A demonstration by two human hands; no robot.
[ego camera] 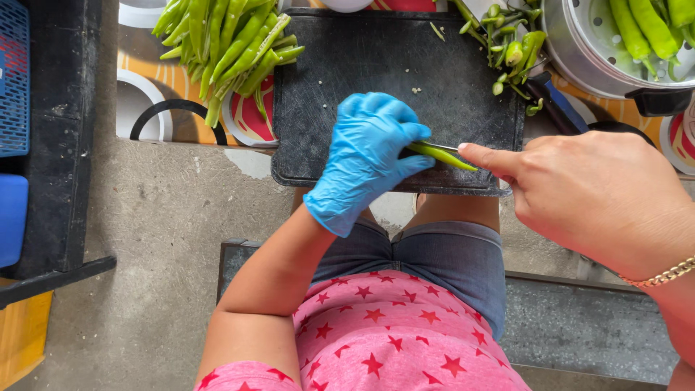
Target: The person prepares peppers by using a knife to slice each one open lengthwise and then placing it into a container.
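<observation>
My left hand (369, 156), in a blue glove, pins a long green chili pepper (443, 155) against the near edge of a black cutting board (362, 65). My bare right hand (594, 192) with a gold bracelet holds a thin knife blade (443, 147) along the pepper, forefinger stretched toward it; the handle is hidden in the hand. A few pale seeds lie on the board.
A pile of green chili peppers (228, 43) lies left of the board. Cut stems and scraps (510, 43) sit at its far right corner. A metal colander pot (615, 51) at top right holds more peppers. A blue crate (13, 72) stands at far left. Concrete floor lies below.
</observation>
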